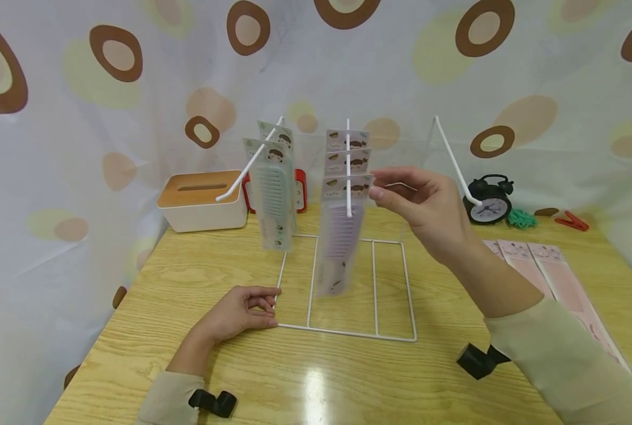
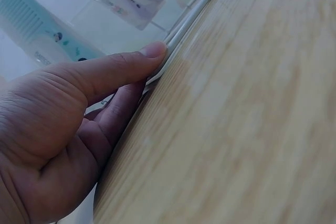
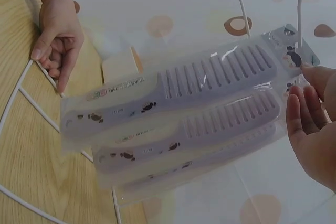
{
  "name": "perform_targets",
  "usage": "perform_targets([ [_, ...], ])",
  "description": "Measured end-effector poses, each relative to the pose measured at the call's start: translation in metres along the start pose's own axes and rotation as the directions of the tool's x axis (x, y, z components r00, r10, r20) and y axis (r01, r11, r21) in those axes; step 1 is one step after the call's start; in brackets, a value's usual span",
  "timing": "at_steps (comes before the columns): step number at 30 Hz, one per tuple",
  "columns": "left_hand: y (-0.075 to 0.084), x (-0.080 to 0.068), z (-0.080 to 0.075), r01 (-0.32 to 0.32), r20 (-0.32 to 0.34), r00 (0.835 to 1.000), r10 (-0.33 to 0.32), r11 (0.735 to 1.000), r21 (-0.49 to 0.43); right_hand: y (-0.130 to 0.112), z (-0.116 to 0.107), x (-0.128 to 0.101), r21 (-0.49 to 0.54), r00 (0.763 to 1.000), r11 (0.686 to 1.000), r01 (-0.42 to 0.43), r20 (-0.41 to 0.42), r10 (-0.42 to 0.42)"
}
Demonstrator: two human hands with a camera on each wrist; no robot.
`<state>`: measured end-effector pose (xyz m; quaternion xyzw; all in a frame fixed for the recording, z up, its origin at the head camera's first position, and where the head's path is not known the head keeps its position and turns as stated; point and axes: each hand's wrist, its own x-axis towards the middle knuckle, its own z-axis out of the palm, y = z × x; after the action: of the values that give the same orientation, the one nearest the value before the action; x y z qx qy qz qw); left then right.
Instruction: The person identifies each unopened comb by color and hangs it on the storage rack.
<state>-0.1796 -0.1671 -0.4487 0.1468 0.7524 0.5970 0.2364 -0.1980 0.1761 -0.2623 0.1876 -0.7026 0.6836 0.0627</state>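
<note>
A white wire display rack [image 1: 342,333] stands on the table, with three prongs jutting forward. Purple combs in clear packs [image 1: 342,236] hang one behind another on the middle prong. My right hand [image 1: 427,206] pinches the card edge of the frontmost purple pack between thumb and finger, near the prong's tip. Its other fingers are loosely bent in the right wrist view. Green combs in packs [image 1: 273,195] hang from the left prong. With thumb and fingers, my left hand [image 1: 241,313] holds the front left corner of the rack's base against the table.
Behind the rack stand a tissue box [image 1: 204,203] with a wooden lid and a red-framed item [image 1: 300,192], partly hidden. To the right are a black alarm clock [image 1: 488,200], a green coil [image 1: 521,219], a red clip [image 1: 572,221] and several pink packs [image 1: 565,277].
</note>
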Motion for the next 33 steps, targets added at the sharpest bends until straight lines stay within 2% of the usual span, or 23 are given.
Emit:
perform_targets([
  [6, 0.000, -0.001, -0.002, 0.008, 0.000, 1.000, -0.008, 1.000, -0.021, 0.011, -0.019, 0.003, -0.116, 0.992, 0.993, -0.027, 0.118, 0.040],
  [11, 0.001, -0.001, -0.004, -0.007, 0.002, 1.000, 0.007, 1.000, -0.009, 0.016, -0.039, 0.001, -0.296, 0.970, 0.953, -0.063, 0.208, 0.128],
  [14, 0.002, -0.001, -0.004, -0.002, -0.001, 1.000, 0.002, 1.000, -0.005, 0.022, -0.051, 0.001, -0.356, 0.956, 0.931, -0.082, 0.235, 0.174],
  [19, 0.002, -0.002, -0.003, -0.002, -0.004, 1.000, 0.002, 1.000, -0.002, 0.039, -0.068, 0.003, -0.389, 0.937, 0.911, -0.136, 0.247, 0.246],
  [25, 0.001, -0.001, -0.001, 0.011, -0.009, 1.000, -0.011, 1.000, -0.015, 0.064, -0.096, 0.002, -0.429, 0.921, 0.895, -0.125, 0.285, 0.265],
  [28, 0.000, -0.001, -0.001, 0.010, -0.013, 1.000, -0.010, 1.000, -0.015, 0.076, -0.111, -0.001, -0.477, 0.914, 0.871, -0.121, 0.289, 0.286],
  [33, -0.001, -0.001, -0.001, -0.005, -0.002, 1.000, 0.005, 1.000, -0.013, 0.099, -0.142, -0.010, -0.524, 0.924, 0.838, -0.154, 0.225, 0.310],
])
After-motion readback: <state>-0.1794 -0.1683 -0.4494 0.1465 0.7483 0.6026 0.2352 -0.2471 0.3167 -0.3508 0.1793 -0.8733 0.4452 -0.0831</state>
